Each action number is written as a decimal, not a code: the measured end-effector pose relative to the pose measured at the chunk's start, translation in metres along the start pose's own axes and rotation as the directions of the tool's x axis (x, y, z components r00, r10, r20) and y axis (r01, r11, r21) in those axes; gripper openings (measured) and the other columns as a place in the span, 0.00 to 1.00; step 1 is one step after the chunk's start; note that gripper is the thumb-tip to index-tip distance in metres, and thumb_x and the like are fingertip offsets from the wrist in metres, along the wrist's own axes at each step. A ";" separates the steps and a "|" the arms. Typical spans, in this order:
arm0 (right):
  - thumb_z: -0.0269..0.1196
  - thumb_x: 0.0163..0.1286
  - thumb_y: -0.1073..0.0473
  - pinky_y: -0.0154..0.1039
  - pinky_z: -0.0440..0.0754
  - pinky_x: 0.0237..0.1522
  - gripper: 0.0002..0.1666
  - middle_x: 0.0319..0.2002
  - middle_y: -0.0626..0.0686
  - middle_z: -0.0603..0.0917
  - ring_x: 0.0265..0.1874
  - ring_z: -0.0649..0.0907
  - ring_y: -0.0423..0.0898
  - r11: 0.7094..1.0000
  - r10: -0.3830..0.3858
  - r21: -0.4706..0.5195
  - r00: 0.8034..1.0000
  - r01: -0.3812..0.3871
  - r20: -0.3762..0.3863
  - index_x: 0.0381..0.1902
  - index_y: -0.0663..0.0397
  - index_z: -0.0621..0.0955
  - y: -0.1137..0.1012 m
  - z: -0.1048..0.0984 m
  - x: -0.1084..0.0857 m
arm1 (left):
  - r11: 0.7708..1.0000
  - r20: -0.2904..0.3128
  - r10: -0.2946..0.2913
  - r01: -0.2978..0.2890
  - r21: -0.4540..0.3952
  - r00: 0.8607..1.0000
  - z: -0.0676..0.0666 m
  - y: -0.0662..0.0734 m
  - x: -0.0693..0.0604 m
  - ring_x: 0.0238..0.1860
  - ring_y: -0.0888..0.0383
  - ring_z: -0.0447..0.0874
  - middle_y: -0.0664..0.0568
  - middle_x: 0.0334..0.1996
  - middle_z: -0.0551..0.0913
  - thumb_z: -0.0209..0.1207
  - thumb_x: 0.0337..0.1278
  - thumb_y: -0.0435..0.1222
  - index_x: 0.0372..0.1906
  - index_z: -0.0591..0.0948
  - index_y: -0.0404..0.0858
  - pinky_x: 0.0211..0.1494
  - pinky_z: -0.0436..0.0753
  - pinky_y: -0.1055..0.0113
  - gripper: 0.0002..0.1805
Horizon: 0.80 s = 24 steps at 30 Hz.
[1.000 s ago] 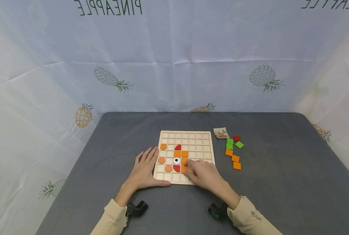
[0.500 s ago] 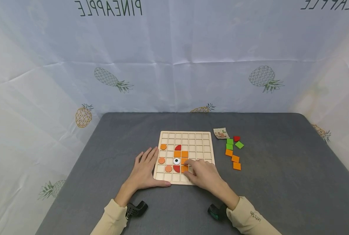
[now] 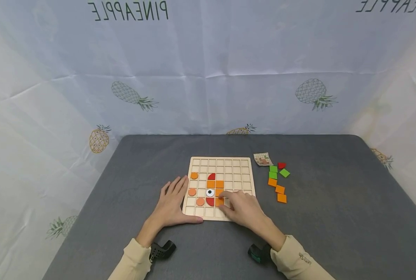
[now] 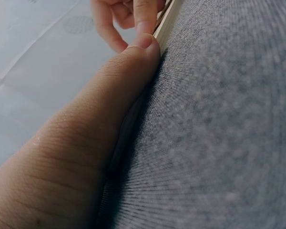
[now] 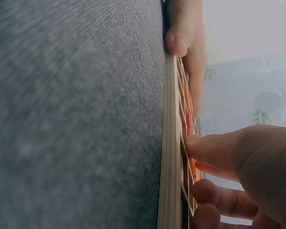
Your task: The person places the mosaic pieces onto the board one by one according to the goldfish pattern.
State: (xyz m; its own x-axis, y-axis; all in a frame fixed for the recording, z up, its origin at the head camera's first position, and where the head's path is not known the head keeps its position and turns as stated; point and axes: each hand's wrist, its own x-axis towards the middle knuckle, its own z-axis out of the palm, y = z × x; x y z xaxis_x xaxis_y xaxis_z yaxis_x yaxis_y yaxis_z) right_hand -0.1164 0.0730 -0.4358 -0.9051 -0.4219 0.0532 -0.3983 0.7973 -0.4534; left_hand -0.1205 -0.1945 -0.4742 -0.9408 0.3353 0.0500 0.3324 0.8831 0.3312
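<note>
A wooden grid board (image 3: 237, 168) lies flat on the table. My left hand (image 3: 171, 204) rests spread along its left and near edges, thumb on the near edge; in the left wrist view that thumb (image 4: 140, 47) lies against the board's side. Over the board, thumb and index finger of my right hand (image 3: 244, 208) pinch an orange square tile (image 3: 219, 202) at a grid cell. Beside it are red curved pieces (image 3: 210, 202), a white eye disc (image 3: 210, 192) and more orange squares (image 3: 220, 184). Orange discs (image 3: 194, 175) fill cells on the left. The right wrist view shows the right fingers (image 5: 207, 150) touching the board's top.
Right of the board lie loose green squares (image 3: 273, 175), a red piece (image 3: 281, 165) and orange squares (image 3: 282, 198). A small printed picture card (image 3: 263, 159) lies by the board's far right corner. The dark grey table (image 3: 334, 217) ends at a hanging pineapple-print cloth (image 3: 208, 97).
</note>
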 end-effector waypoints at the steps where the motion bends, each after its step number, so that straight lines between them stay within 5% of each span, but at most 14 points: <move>1: 0.72 0.65 0.53 0.30 0.55 0.16 0.15 0.14 0.39 0.66 0.13 0.66 0.35 1.000 0.000 -0.001 1.000 0.000 -0.004 0.49 0.46 0.88 0.001 0.000 -0.001 | 1.000 -0.002 0.000 0.000 -0.002 1.000 0.000 0.000 0.000 0.83 0.43 0.49 0.46 0.83 0.53 0.62 0.32 0.80 0.83 0.49 0.39 0.79 0.51 0.37 0.77; 11: 0.72 0.65 0.51 0.30 0.57 0.17 0.15 0.14 0.37 0.68 0.13 0.66 0.33 0.999 0.037 0.021 0.999 -0.036 -0.010 0.50 0.42 0.87 0.014 -0.014 -0.017 | 1.000 -0.006 -0.005 0.005 -0.013 1.000 0.000 0.001 -0.001 0.83 0.42 0.49 0.45 0.83 0.53 0.65 0.32 0.77 0.83 0.49 0.39 0.78 0.50 0.38 0.76; 24: 0.72 0.65 0.53 0.29 0.59 0.15 0.16 0.13 0.37 0.68 0.12 0.65 0.33 0.996 0.082 -0.017 0.995 -0.083 -0.055 0.51 0.45 0.87 0.056 -0.040 -0.049 | 1.000 -0.012 0.005 -0.005 -0.014 1.000 0.000 0.001 0.000 0.83 0.43 0.50 0.46 0.83 0.53 0.66 0.32 0.76 0.83 0.49 0.40 0.78 0.51 0.38 0.76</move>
State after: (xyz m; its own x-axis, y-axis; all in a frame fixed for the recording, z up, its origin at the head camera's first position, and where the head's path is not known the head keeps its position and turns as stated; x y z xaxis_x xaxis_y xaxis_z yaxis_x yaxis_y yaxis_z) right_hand -0.1007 0.1559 -0.4282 -0.9414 -0.3309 0.0651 -0.3246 0.8366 -0.4413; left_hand -0.1202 -0.1932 -0.4742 -0.9398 0.3357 0.0630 0.3362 0.8768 0.3439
